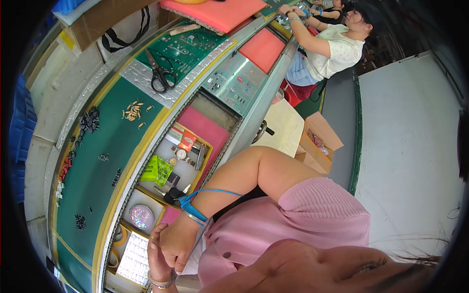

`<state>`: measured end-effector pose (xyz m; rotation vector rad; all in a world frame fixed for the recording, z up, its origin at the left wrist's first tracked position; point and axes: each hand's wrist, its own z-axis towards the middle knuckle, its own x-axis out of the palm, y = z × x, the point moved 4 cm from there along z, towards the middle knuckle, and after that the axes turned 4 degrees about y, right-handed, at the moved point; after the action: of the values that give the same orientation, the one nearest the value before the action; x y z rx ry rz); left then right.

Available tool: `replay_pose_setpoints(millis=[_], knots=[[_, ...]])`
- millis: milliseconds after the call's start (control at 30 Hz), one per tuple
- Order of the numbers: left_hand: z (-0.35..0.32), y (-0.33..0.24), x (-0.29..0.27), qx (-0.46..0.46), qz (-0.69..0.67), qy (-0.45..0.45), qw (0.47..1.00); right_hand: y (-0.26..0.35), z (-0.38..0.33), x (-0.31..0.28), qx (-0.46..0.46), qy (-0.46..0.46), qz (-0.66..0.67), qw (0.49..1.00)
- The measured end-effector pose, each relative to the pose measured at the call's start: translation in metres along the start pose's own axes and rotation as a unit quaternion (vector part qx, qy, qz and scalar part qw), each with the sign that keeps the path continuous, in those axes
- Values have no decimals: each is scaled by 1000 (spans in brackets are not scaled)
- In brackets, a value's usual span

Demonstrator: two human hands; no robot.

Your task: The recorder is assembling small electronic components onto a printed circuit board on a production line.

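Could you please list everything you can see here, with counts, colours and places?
Circuit boards: two, green, upper middle
Scissors: one pair, black-handled, on upper board
Sheets: two, red, near the boards
Small components: many, tan, black and red, on green mat
Tray: one, yellow-rimmed, centre
Watch: one, silver, in tray
Packet: count unclear, green, in tray
Round case: one, glittery pink, below tray
Tape rolls: two, yellow, lower left
Open cardboard box: one, brown, right of centre
Other workers: at least two, pale and black tops, upper right
Wrist strap: one, blue, by right hand
Left hand: one, bare, lower centre-left
Right hand: one, bare, beside the left
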<state>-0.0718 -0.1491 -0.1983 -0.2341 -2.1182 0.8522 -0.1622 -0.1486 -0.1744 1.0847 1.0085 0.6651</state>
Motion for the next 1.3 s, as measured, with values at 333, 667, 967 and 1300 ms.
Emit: replay_pose_setpoints(millis=[333, 667, 967, 1300], knots=[[-8, 15, -31, -38, -44, 19, 998, 0, 7, -10, -60, 7, 197, 979], [-11, 14, -29, -84, -136, 21, 987, -5, 8, -13, -22, -26, 207, 978], [-10, 12, -29, -40, -64, 32, 997, -10, 13, -4, -18, 4, 267, 964], [-10, -5, -25, 30, 55, -10, 998, -24, 15, -11, 12, -13, 265, 964]])
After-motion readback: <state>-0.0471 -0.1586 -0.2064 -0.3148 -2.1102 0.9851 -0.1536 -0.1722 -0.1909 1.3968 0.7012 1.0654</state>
